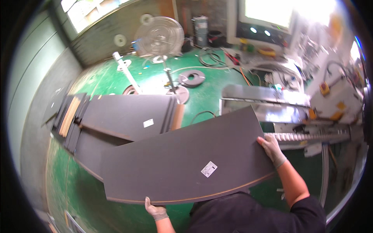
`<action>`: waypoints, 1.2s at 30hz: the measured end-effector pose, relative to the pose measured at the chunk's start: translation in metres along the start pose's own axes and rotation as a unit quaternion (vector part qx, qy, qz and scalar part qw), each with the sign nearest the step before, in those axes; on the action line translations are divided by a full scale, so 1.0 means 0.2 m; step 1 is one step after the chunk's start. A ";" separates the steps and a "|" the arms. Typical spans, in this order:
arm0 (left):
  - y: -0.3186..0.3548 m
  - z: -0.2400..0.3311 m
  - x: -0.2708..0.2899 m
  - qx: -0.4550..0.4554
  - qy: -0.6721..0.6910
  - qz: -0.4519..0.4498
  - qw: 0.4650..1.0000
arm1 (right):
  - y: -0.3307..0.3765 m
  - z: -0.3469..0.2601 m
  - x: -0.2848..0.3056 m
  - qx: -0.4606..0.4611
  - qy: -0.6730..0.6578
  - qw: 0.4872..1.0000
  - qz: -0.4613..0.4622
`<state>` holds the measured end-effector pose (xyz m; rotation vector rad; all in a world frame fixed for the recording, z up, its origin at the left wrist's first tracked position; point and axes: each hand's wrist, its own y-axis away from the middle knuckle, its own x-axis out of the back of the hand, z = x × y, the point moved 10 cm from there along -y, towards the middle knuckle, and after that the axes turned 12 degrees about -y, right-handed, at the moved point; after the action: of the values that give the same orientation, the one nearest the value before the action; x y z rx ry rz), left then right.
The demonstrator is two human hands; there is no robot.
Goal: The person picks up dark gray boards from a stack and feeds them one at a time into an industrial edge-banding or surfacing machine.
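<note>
A large dark grey panel (175, 163) with a white label (209, 169) is held up in front of my body, tilted so its right end sits higher. My left hand (155, 209), in a pale glove, grips the near long edge toward the left, thumb on top and fingers hidden underneath. At the right end my right hand (271, 148), also gloved, is closed round the short edge. The near edge shows a thin brown strip. Behind and left, partly covered by the held panel, lies a stack of similar dark panels (120, 112).
To the right stands a machine with a metal bed (266, 93) and a roller track (307, 136). Beyond the stack are a pedestal fan (160, 37), a coil of edge strip (192, 78) and a white post (126, 72) on the green floor. Hoses lie farther back.
</note>
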<state>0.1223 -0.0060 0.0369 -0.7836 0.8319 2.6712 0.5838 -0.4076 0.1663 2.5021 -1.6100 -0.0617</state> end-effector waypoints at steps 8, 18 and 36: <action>0.06 -0.25 -0.25 0.073 -0.034 -0.049 0.996 | -0.06 0.55 0.69 -0.115 -0.159 0.970 0.142; 0.06 -0.57 -0.79 0.097 -0.088 -0.065 0.989 | 0.38 0.56 1.12 -0.150 -0.125 0.963 0.184; 0.17 -1.21 -1.20 0.180 -0.146 -0.065 0.971 | 0.64 0.34 1.65 0.199 0.205 0.842 0.457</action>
<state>0.4106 -0.1897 0.0176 -0.3346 1.0962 2.3428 0.5990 -0.7668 0.1382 1.4868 -2.5528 0.9268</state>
